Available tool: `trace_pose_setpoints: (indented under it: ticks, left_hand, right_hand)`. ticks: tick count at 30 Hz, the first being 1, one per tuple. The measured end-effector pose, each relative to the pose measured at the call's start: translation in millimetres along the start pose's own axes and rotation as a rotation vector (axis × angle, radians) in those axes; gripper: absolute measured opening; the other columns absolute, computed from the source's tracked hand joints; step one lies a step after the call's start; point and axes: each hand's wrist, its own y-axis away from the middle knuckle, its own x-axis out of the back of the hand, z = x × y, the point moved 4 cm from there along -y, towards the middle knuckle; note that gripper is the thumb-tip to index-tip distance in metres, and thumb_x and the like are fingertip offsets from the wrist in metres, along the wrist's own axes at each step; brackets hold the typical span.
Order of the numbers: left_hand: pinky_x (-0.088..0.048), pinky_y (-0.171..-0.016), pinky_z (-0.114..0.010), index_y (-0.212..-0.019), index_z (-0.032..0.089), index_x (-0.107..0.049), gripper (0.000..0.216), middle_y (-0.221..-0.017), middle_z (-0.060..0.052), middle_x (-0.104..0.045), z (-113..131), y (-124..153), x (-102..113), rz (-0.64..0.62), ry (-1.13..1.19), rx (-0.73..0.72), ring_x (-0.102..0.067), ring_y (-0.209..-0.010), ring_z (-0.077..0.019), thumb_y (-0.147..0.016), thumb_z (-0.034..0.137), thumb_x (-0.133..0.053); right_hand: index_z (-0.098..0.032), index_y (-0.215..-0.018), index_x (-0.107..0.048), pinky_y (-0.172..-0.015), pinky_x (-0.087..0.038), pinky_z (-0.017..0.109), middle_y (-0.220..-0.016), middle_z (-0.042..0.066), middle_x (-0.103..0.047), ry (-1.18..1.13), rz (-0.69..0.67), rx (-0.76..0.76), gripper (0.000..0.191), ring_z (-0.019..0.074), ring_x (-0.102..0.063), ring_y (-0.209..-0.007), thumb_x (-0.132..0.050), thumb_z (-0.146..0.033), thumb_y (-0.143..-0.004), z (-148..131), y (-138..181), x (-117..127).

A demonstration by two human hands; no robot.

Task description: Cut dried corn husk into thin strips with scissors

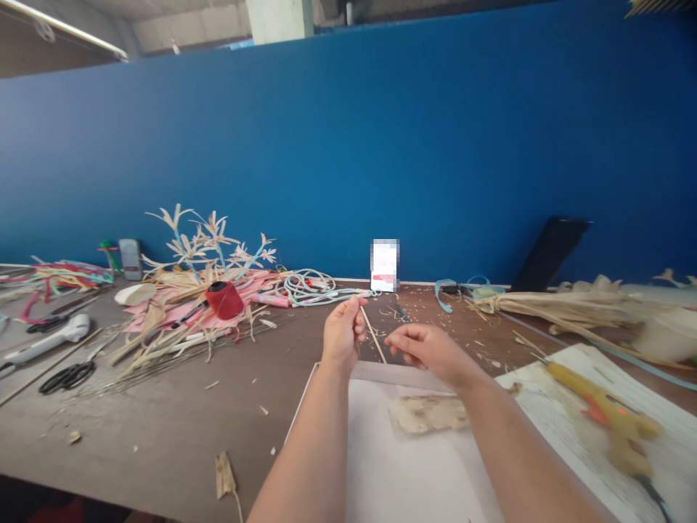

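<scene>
My left hand is raised over the brown table, fingers curled around the upper end of a thin wooden stick. My right hand is just to its right, fingers pinched together close to the stick's lower part; whether it touches the stick I cannot tell. Both hands hover above the far edge of a white board. On that board lies a flat piece of dried husk.
A yellow glue gun lies on a pale sheet at the right. Dried husk bundles sit behind it. At the left are husk flowers, a red thread spool, a coiled cord, black scissors and coloured strips.
</scene>
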Motion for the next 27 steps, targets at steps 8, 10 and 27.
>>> trace_pose_setpoints:
  ticks: [8,10,27]
  left_hand:
    - [-0.047,-0.048,-0.015,-0.092,0.008,-0.063,0.029,-0.075,-0.008,-0.064,-13,6,-10,-0.165,-0.146,0.158,-0.057,-0.058,-0.0076,-0.071,0.029,-0.064]
    - [-0.05,-0.054,-0.017,-0.094,0.009,-0.063,0.028,-0.081,-0.01,-0.066,-15,7,-12,-0.194,-0.178,0.197,-0.06,-0.063,-0.0096,-0.072,0.026,-0.064]
    - [-0.038,-0.042,-0.018,-0.108,0.017,-0.062,0.042,-0.061,-0.003,-0.063,-10,12,-15,-0.207,-0.571,0.083,-0.05,-0.043,-0.0076,-0.072,0.038,-0.06]
  right_hand:
    - [-0.018,-0.082,-0.065,-0.04,-0.03,0.017,-0.082,0.004,-0.061,-0.464,0.173,-0.087,0.033,0.0074,-0.047,-0.055,-0.06,-0.048,-0.071,16,-13,-9]
    - [-0.018,-0.084,-0.065,-0.041,-0.033,0.017,-0.078,0.003,-0.061,-0.565,0.154,-0.094,0.033,0.0074,-0.047,-0.056,-0.06,-0.049,-0.073,17,-13,-9]
    - [-0.015,-0.08,-0.065,-0.039,-0.033,0.016,-0.067,0.001,-0.053,-0.558,0.265,-0.087,0.03,0.007,-0.044,-0.054,-0.068,-0.041,-0.067,22,-11,5]
